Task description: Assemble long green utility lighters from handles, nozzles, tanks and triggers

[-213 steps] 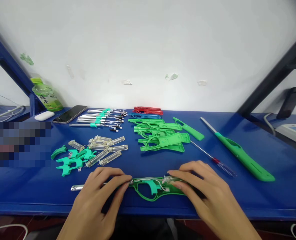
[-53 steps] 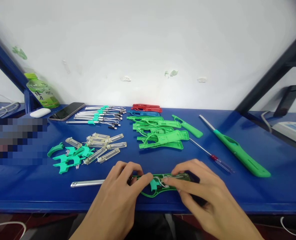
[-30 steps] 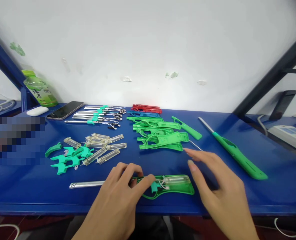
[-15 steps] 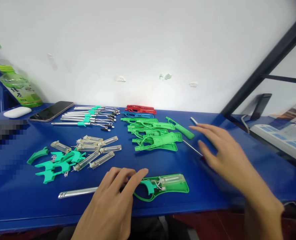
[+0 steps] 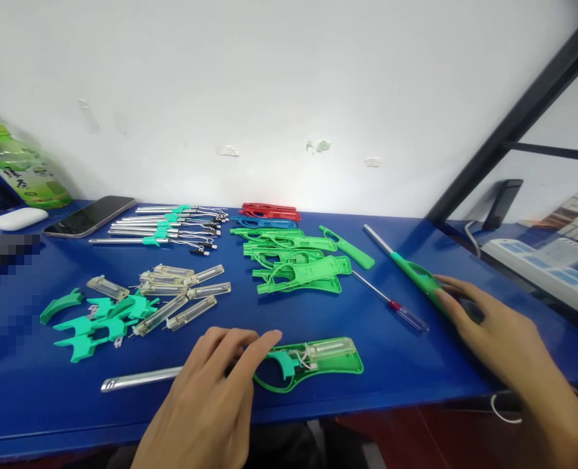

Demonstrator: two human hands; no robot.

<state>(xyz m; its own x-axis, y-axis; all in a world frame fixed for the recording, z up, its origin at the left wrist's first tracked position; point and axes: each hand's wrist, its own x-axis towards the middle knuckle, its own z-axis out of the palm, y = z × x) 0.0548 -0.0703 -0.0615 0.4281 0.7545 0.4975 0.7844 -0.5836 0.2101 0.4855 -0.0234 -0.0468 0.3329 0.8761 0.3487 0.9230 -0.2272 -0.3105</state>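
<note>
My left hand (image 5: 210, 391) is closed on the near green half shell (image 5: 337, 365), where the metal tube (image 5: 137, 379) meets it. A teal trigger, white wires and a clear tank (image 5: 330, 348) lie in that shell. At the right, my right hand (image 5: 484, 326) has its fingers round the handle of a closed green lighter (image 5: 418, 277), whose metal tube points away to the back left. Between the hands lies a screwdriver (image 5: 408, 318) with a clear purple handle, its shaft reaching the stack of green shells (image 5: 308, 270).
Clear tanks (image 5: 164, 312) and teal triggers (image 5: 81, 335) lie at the left, with wired metal tubes (image 5: 132, 231) behind. Red shells (image 5: 272, 210), a phone (image 5: 90, 215), a white case (image 5: 19, 219) and a bottle (image 5: 25, 172) stand near the wall. A power strip (image 5: 547, 267) is at the right.
My right hand has moved right and towards me, off the screwdriver area, and now holds the green lighter, which shows more fully. My left hand stays on the near shell while the view shifts slightly.
</note>
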